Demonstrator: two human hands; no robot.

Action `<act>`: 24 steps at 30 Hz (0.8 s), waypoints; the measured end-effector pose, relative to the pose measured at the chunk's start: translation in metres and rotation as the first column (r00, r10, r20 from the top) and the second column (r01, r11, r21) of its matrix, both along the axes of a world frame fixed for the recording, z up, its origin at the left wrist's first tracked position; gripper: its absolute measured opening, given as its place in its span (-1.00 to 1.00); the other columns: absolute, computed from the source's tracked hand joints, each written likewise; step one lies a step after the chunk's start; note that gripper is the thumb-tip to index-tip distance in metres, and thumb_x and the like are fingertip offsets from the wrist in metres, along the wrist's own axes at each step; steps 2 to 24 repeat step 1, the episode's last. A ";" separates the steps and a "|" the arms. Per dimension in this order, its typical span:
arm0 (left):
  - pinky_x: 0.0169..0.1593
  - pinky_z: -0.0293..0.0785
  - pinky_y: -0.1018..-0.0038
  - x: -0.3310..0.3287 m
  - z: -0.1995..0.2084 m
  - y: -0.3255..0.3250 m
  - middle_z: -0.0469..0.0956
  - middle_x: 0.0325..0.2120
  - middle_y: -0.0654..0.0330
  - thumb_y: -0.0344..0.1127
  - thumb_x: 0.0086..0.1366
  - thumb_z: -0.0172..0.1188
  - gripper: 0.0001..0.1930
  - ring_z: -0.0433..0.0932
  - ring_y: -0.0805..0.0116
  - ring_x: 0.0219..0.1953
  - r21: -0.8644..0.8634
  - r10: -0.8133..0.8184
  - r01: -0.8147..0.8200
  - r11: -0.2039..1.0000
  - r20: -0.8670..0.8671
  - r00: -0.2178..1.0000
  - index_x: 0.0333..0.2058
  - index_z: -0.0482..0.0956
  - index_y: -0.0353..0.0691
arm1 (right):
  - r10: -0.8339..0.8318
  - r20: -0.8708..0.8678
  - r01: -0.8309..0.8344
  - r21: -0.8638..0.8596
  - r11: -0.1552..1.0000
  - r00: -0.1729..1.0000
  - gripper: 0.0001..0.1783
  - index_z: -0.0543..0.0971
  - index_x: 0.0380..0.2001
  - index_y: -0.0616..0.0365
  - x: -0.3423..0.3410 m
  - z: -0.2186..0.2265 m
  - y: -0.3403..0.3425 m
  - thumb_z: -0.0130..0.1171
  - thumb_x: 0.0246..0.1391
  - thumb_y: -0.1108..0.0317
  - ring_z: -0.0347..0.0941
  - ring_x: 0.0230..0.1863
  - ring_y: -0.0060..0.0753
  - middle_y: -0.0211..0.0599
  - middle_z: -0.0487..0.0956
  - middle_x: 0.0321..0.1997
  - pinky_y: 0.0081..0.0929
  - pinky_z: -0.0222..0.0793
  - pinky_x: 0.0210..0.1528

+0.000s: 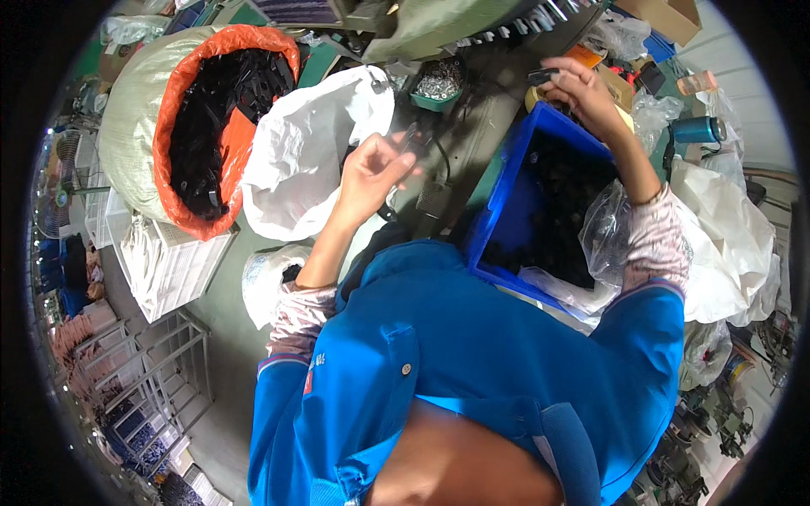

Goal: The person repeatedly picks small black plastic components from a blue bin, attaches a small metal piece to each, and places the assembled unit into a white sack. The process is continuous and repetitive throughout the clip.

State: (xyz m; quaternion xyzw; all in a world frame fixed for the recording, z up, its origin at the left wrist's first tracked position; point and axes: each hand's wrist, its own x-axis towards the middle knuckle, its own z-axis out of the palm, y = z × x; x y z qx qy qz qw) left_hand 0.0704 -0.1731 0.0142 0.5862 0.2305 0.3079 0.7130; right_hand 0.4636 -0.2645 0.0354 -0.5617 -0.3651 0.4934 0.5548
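My left hand [371,175] is raised in front of me, thumb and fingers pinched on a small dark plastic piece [411,135] at the fingertips. Farther right and higher, my right hand [584,94] grips a small black plastic part [541,77] between thumb and fingers. Below that hand stands a blue crate [499,181] holding many black parts [565,190] and a crumpled clear plastic bag [604,232]. Beside my left hand is an open white sack [287,160]. The exact shape of either held piece is too small to tell.
At the far left a pale woven sack with an orange liner [224,38] holds many black parts [198,160]. A green tray of small metal pieces [439,82] sits under the machine [447,29]. A teal cup [699,130] and white sacking [717,236] are at right.
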 end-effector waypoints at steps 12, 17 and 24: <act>-0.48 0.45 0.65 0.003 0.004 0.007 0.43 0.08 -0.09 -0.42 0.28 0.25 -0.80 0.65 0.35 -0.27 -0.028 -0.067 0.066 0.997 -0.013 0.998 -0.44 0.37 -0.21 | 0.114 -0.035 -0.113 0.006 0.994 0.993 -0.58 0.39 0.14 0.24 -0.011 0.009 -0.007 0.10 0.23 0.39 0.55 -0.14 -0.43 -0.26 0.57 -0.10 -0.55 0.48 0.00; -0.48 0.45 0.65 0.003 0.004 0.007 0.43 0.08 -0.09 -0.42 0.28 0.25 -0.80 0.65 0.35 -0.27 -0.028 -0.067 0.066 0.997 -0.013 0.998 -0.44 0.37 -0.21 | 0.114 -0.035 -0.113 0.006 0.994 0.993 -0.58 0.39 0.14 0.24 -0.011 0.009 -0.007 0.10 0.23 0.39 0.55 -0.14 -0.43 -0.26 0.57 -0.10 -0.55 0.48 0.00; -0.48 0.45 0.65 0.003 0.004 0.007 0.43 0.08 -0.09 -0.42 0.28 0.25 -0.80 0.65 0.35 -0.27 -0.028 -0.067 0.066 0.997 -0.013 0.998 -0.44 0.37 -0.21 | 0.114 -0.035 -0.113 0.006 0.994 0.993 -0.58 0.39 0.14 0.24 -0.011 0.009 -0.007 0.10 0.23 0.39 0.55 -0.14 -0.43 -0.26 0.57 -0.10 -0.55 0.48 0.00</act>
